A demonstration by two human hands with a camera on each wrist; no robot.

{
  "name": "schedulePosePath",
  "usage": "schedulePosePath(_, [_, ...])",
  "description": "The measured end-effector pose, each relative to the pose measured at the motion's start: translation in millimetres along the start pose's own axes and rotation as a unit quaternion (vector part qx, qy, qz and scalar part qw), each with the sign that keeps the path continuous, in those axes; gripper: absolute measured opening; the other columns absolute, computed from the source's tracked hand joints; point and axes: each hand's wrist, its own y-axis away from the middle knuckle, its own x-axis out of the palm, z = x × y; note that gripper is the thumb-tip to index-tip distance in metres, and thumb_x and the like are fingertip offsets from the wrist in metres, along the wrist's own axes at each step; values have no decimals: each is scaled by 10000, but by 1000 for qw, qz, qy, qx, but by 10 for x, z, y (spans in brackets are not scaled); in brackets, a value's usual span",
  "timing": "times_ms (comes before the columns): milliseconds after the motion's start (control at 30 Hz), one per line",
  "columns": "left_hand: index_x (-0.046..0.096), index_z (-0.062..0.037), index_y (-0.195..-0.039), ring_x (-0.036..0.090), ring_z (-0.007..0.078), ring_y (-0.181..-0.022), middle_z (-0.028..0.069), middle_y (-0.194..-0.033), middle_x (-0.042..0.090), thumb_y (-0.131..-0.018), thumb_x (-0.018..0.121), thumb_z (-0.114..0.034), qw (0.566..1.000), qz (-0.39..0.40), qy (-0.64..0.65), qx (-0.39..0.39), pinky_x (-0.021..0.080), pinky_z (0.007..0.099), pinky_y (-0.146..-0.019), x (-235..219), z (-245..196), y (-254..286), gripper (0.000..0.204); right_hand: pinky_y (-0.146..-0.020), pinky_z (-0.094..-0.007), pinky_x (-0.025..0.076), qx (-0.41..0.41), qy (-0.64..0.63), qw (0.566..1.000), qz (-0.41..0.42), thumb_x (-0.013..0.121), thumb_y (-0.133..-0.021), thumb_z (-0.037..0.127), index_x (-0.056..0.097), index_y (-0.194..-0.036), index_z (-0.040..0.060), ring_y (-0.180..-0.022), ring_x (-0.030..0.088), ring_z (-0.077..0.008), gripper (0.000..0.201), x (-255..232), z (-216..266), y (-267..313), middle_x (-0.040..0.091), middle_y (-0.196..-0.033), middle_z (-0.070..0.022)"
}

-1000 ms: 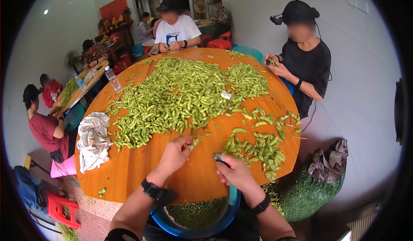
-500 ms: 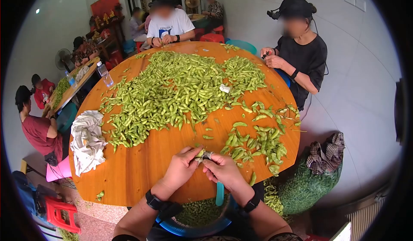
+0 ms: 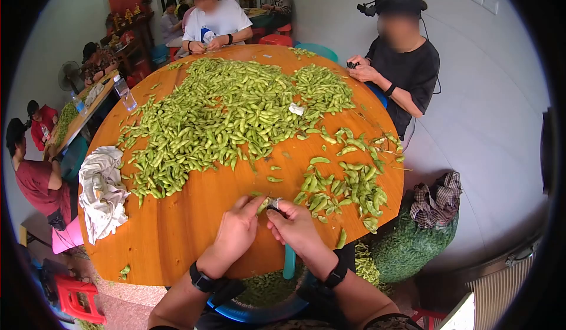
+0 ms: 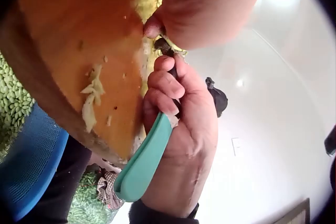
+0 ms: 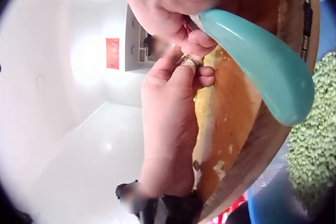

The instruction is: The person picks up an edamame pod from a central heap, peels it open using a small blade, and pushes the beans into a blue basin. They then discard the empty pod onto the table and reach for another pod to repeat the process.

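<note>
Over the near edge of the table, my two hands meet at the fingertips. My left hand [image 3: 234, 233] pinches a green bean pod [image 3: 263, 205] between thumb and fingers. My right hand [image 3: 298, 228] grips a tool with a curved teal handle [image 3: 289, 262], its dark metal end against the pod. In the left wrist view the right fingers curl round the tool, and the teal handle [image 4: 144, 163] sticks out below the palm. The right wrist view shows the left hand [image 5: 170, 108] holding the pod, partly hidden behind the right fingers.
A large heap of bean pods [image 3: 218, 112] covers the middle of the round wooden table [image 3: 171, 236]; a smaller pile [image 3: 354, 188] lies at right. A blue basin [image 3: 259, 315] of shelled beans sits below the edge. A white cloth [image 3: 100, 194] lies at left. People sit around.
My hands were apart, the left holding a pod and the right the tool; they have come together with the tool at the pod. The head view has shifted slightly.
</note>
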Motion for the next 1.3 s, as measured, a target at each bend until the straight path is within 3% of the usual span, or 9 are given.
schedulePosePath(100, [583,-7,-1169,635,385,-870,177,-1015,623,-796,573,57,997,-19,-57,42,541,405,-747,-33,-96,2,379,-386,-195,356,-20,31,999,2,552,-943,103,607,-912,30,-470,483,-44,97,8,4,7,581,-706,1])
schedulePosePath(233, [587,-5,-1164,633,390,-870,182,-1028,622,-793,582,55,1000,-4,7,4,540,397,-744,-76,-44,-5,376,-375,-200,354,-47,-11,999,18,551,-939,119,593,-874,41,-472,504,-55,109,47,29,75,583,-701,2])
schedulePosePath(333, [594,0,-1160,653,345,-816,178,-1031,626,-794,574,71,997,-2,70,10,542,356,-708,-72,22,-12,373,-369,-200,326,-19,-100,993,59,551,-941,109,598,-873,43,-459,482,-55,106,-23,4,36,587,-711,-5])
schedulePosePath(500, [598,9,-1152,637,173,-675,119,-943,617,-828,508,121,983,8,182,-33,520,263,-627,-51,17,-18,355,-365,-203,300,1,-128,989,68,552,-938,100,602,-881,47,-444,455,-55,92,-33,31,-1,579,-704,-8])
schedulePosePath(733, [601,-1,-1172,607,114,-632,76,-920,601,-885,477,101,960,12,268,-81,512,231,-596,-56,70,-21,329,-364,-214,299,23,-174,981,77,561,-933,103,617,-940,39,-439,451,-72,86,-56,17,-59,577,-702,-16])
schedulePosePath(1000, [617,-6,-1170,594,89,-668,50,-978,636,-969,445,-25,848,57,471,-236,512,241,-608,-120,255,-50,265,-368,-223,325,93,-165,977,93,590,-916,110,619,-977,31,-459,485,-89,104,-147,80,-132,600,-720,-33])
schedulePosePath(1167, [563,-7,-1235,621,147,-779,59,-974,639,-921,506,21,878,63,440,-177,521,261,-685,-67,122,-72,320,-383,-203,371,15,-18,999,25,572,-925,113,636,-940,35,-478,506,-61,102,-59,144,-82,598,-707,-10])
schedulePosePath(1233, [528,-9,-1266,645,205,-776,108,-947,639,-867,539,52,983,47,174,-43,527,286,-698,-39,135,-47,404,-392,-190,394,-2,-13,1000,20,567,-930,114,638,-931,34,-488,528,-48,106,-18,204,0,610,-712,-5])
schedulePosePath(1300, [523,-13,-1271,650,238,-790,136,-937,631,-851,535,61,992,33,121,-12,530,304,-696,-28,135,-23,427,-391,-187,394,-6,-3,1000,21,567,-931,117,637,-933,31,-486,534,-49,110,-26,189,6,616,-720,-9])
